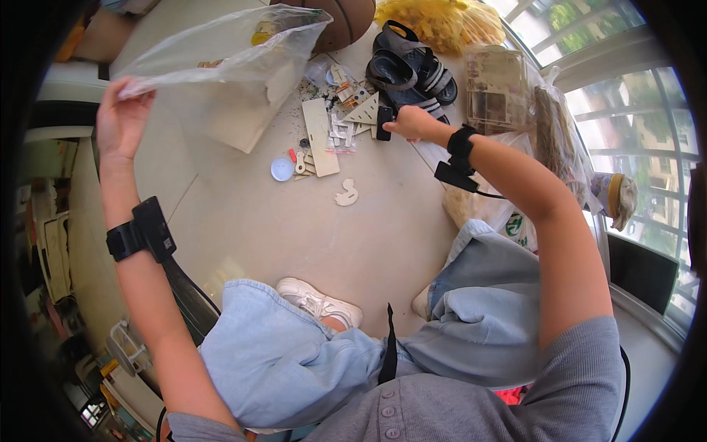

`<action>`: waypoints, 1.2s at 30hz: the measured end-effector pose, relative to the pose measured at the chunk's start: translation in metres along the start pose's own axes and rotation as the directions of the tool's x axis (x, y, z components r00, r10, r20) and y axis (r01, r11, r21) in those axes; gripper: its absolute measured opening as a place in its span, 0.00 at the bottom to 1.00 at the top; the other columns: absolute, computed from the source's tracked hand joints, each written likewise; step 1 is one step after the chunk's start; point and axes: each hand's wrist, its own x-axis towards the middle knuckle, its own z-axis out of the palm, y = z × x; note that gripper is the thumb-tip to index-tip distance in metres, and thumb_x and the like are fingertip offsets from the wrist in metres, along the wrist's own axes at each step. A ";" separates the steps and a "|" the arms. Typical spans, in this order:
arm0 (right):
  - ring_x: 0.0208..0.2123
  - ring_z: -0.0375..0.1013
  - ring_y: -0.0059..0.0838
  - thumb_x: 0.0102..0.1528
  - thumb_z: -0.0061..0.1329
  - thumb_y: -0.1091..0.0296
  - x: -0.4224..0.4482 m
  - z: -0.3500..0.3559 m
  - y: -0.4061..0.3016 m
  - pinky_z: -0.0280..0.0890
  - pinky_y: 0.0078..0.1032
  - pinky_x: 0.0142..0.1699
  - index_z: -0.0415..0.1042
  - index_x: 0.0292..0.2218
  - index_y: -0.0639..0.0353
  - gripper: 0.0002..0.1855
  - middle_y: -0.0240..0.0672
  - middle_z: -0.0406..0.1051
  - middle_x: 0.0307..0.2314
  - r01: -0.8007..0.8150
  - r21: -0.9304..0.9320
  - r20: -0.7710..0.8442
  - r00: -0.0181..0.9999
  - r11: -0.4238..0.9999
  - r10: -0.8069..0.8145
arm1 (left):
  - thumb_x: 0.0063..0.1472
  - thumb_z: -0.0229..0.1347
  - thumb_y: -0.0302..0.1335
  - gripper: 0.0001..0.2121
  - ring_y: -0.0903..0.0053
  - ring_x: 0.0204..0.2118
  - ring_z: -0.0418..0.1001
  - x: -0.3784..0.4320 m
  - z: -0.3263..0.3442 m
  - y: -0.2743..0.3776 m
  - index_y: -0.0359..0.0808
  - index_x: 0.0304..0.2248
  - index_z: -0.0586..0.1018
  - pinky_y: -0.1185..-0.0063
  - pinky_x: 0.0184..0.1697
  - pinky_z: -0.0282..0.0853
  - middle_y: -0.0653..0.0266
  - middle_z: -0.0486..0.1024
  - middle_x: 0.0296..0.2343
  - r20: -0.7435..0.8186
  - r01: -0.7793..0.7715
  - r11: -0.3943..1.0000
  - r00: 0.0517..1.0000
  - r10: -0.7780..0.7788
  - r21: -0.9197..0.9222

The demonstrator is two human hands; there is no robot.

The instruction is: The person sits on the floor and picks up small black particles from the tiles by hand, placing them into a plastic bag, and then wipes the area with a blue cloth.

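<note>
My left hand [124, 124] is raised at the left, its fingers closed on the edge of a large clear plastic bag [190, 69]. The bag spreads out over the tiled floor. At the right, my right hand [417, 122] grips a small black rectangular object [385, 124] next to a slotted wooden triangle [365, 112]. Nearer to me lie a long wooden strip [320, 138], a small bag of white plastic parts [341, 132] and a duck-shaped wooden piece [347, 193]. Beside the strip are a round pale-blue dish or lid [282, 169], a red piece [293, 155] and small wooden parts [305, 166].
Black-and-grey sandals [411, 69] lie just beyond my right hand. A basketball [345, 25] and a yellow plastic bag [442, 25] are farther back. Bagged wooden panels [493, 88] stand by the barred window [646, 132]. Dark crumbs [326, 99] lie scattered among the parts.
</note>
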 end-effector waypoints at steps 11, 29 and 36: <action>0.12 0.65 0.27 0.41 0.48 0.57 0.032 0.044 0.000 0.63 0.21 0.20 0.65 0.19 0.69 0.19 0.38 0.65 0.14 -0.219 0.541 0.032 0.970 0.812 0.240 | 0.49 0.51 0.35 0.10 0.87 0.19 0.62 -0.013 0.049 -0.060 0.38 0.21 0.66 0.87 0.29 0.61 0.73 0.62 0.17 0.178 0.179 0.562 0.835 -0.521 0.808; 0.24 0.67 0.21 0.47 0.42 0.55 -0.019 -0.048 -0.077 0.62 0.15 0.29 0.62 0.37 0.65 0.22 0.34 0.66 0.26 0.145 0.885 -0.044 0.972 0.442 -0.231 | 0.48 0.51 0.36 0.11 0.85 0.20 0.63 -0.011 0.059 -0.077 0.36 0.20 0.67 0.86 0.27 0.61 0.72 0.61 0.16 0.217 0.087 0.481 0.814 -0.539 0.872; 0.22 0.70 0.28 0.43 0.41 0.71 -0.011 -0.033 -0.072 0.64 0.23 0.32 0.46 0.51 0.56 0.33 0.42 0.68 0.26 0.413 0.341 -0.025 0.902 0.844 -0.431 | 0.49 0.50 0.33 0.10 0.85 0.20 0.63 -0.016 0.057 -0.076 0.38 0.18 0.65 0.86 0.28 0.61 0.72 0.61 0.16 0.193 0.120 0.500 0.827 -0.529 0.858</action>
